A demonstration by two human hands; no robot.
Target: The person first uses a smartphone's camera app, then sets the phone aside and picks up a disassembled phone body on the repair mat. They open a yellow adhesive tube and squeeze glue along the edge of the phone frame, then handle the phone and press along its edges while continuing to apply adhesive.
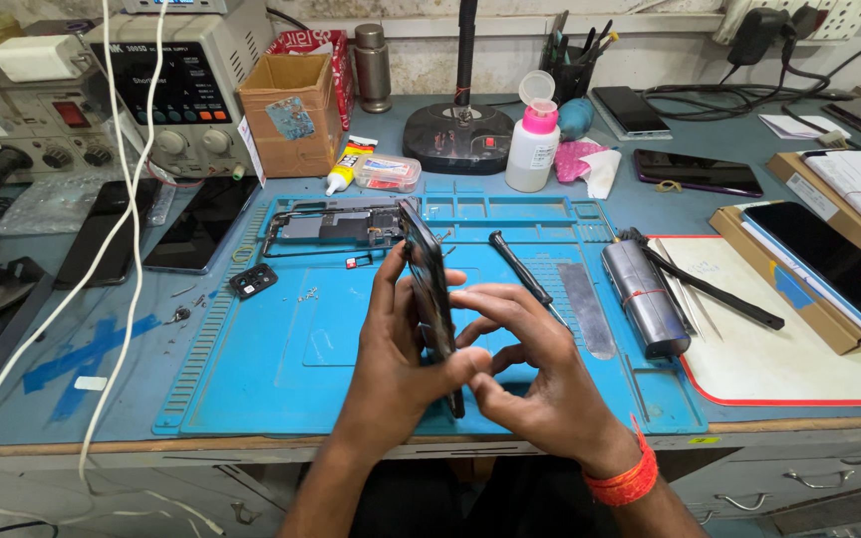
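- I'm holding the dark phone (430,299) edge-up over the blue mat (281,379), its long axis running away from me.
- My left hand (396,364) is gripping its near end.
- My right hand (530,374) fingers (485,299) are pressing its right face.

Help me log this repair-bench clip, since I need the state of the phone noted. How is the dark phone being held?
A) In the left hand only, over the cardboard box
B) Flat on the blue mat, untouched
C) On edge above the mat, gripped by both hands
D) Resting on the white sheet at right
C: the dark phone stands on edge above the blue mat, with the left hand and the right hand both gripping it.
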